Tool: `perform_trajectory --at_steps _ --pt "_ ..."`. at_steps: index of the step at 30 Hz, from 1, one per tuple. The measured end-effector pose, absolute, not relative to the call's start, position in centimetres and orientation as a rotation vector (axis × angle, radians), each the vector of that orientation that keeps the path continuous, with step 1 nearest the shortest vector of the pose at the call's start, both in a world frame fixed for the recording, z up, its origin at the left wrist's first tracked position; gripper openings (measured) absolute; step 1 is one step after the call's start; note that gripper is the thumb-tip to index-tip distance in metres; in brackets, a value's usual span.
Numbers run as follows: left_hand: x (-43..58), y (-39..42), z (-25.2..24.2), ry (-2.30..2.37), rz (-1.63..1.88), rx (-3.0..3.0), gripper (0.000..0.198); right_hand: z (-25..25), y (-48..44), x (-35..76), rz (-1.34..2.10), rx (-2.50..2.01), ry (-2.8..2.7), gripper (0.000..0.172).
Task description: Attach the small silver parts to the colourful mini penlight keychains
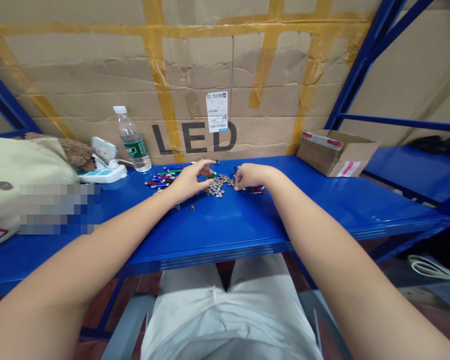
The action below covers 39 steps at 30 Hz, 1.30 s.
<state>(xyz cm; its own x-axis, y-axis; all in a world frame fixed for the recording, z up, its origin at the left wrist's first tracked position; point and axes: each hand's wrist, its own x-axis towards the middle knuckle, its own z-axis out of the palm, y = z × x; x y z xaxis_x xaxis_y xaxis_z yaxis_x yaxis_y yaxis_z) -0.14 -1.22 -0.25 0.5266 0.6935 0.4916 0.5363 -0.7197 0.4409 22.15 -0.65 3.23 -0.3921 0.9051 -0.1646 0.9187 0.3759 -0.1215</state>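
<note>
From the head cam: the left hand [191, 180] has its thumb and fingers spread, with a small green thing [212, 175] showing in the gap, though I can't tell if it's being touched. The right hand [253, 176] has its fingers curled in close together, and I honestly can't tell if anything's pinched in there. Between the two, there's a loose pile of small, round, silvery, coin-like pieces [218, 186] on the glossy blue desk [225, 220]. Slim red, blue and green pen-like sticks [160, 184] lie just beyond the left hand, and some shiny red pieces [257, 190] sit just under the right wrist. Further left on the desk is a clear plastic bottle with a white cap and green label [135, 147], standing upright. Way over on the right there's an open brown cardboard box [322, 155], well apart from the pile.
</note>
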Motion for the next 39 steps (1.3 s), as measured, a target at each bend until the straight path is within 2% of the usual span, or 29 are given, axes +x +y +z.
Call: perform_trajectory --at_steps 8,19,25,31,39 --pt "-0.1 -1.3 -0.3 1.033 0.964 2.527 0.049 2.7 -0.2 22.5 -0.301 1.573 2.622 0.024" --pt "0.1 -1.5 0.0 1.047 0.979 2.554 0.048 3.8 -1.1 22.5 -0.598 1.524 2.936 0.019" --pt "0.0 -1.1 -0.3 1.038 0.986 2.542 0.048 3.5 -1.2 22.2 -0.519 1.514 2.931 0.019" --pt "-0.1 -1.2 -0.3 1.035 0.986 2.537 0.047 2.9 -2.3 20.2 -0.600 1.313 2.978 0.020" --pt "-0.1 -1.3 -0.2 1.052 0.984 2.539 0.046 2.2 -1.7 19.7 -0.368 1.357 2.940 0.019"
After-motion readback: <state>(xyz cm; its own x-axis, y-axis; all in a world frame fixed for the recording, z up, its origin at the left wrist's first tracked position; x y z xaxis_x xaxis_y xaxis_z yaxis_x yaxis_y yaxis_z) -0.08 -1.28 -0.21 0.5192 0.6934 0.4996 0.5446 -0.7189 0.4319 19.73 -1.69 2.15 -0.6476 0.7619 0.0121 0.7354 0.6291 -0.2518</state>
